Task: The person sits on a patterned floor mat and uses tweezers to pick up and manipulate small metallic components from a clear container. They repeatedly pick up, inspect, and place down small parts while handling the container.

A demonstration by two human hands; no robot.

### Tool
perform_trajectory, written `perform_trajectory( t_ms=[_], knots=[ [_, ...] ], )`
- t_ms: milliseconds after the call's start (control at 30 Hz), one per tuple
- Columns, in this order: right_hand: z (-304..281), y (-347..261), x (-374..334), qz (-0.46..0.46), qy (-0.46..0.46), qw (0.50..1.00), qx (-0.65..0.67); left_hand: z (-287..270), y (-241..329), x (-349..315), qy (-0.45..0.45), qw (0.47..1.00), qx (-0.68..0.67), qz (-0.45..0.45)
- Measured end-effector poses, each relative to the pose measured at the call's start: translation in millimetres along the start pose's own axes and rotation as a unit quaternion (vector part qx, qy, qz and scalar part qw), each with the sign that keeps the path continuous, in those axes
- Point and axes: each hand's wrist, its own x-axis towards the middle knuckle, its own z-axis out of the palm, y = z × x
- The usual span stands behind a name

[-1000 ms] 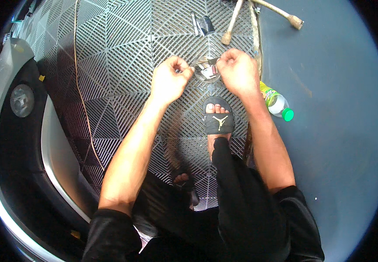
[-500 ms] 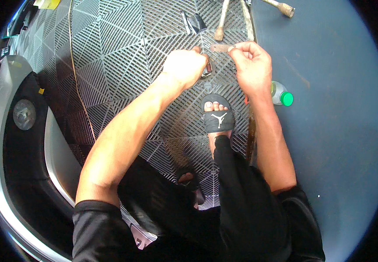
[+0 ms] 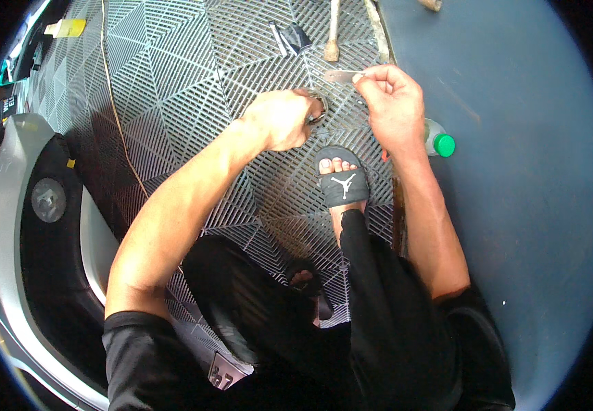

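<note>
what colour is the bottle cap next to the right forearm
The bottle cap is bright green, seen best in the head view.

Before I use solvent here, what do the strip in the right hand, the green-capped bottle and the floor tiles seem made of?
Strip: probably metal, dull brownish-grey; thin, straight-edged. Bottle: likely plastic, smooth; see-through wall. Floor tiles: perhaps moulded plastic, grey, slightly shiny; regular slotted pattern.
</note>
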Motion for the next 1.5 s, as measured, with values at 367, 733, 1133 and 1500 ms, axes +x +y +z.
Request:
perform_trajectory(
  t_ms=[367,733,1133,1500],
  knots=[
    [-5.5,0.9,-5.0,0.007,-0.003,1.000,0.001,7.4,11.5,16.1,-0.126,0.977,0.168,0.030],
    [-5.5,-1.1,-7.0,0.026,-0.021,0.999,-0.001,16.0,16.3,14.4,-0.116,0.974,0.192,-0.005],
    [-5.4,0.4,-7.9,0.033,-0.034,0.999,0.004,16.3,17.6,8.9,-0.103,0.979,0.175,-0.011],
    [-2.6,1.6,-10.2,0.055,-0.039,0.998,0.011,15.7,21.5,15.3,-0.124,0.970,0.207,-0.003]
  ],
)
